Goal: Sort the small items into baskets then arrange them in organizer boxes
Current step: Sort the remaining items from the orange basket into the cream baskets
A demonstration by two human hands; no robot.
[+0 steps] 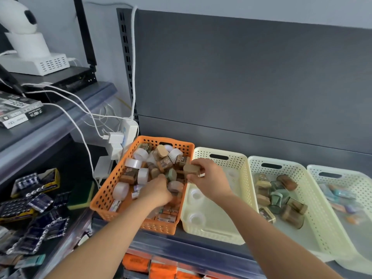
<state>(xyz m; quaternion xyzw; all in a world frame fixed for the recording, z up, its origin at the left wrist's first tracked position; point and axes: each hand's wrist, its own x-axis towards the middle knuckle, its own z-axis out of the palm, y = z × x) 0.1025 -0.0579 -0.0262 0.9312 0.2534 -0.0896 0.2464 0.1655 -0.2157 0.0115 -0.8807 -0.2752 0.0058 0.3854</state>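
As I watched through the head camera, both bare arms reached up from six o'clock toward the orange basket, which sat left of centre on the grey shelf. It was heaped with small jars and white tape rolls, all mixed together.

The left hand was down in the pile near the basket's middle, with its fingers curled in among the jars. I could not tell whether they had closed on anything, because the fingertips were buried.

The right hand hovered at the basket's three o'clock rim. It pinched a tan-lidded jar between thumb and fingers, lifted clear of the heap and lying on its side.

Three cream baskets ran in a row toward three o'clock from the orange one, each touching the next. The first basket held a few white tape rolls lying apart on its floor. The second basket held a loose cluster of brown and green jars, most of them tipped over. The third basket, at the frame's right edge, held small pastel items too blurred for me to name.

At the orange basket's eleven o'clock a white power strip hung with plugs and white cables. Lower down, at about eight o'clock in the frame, packs of batteries lay scattered on a neighbouring shelf.
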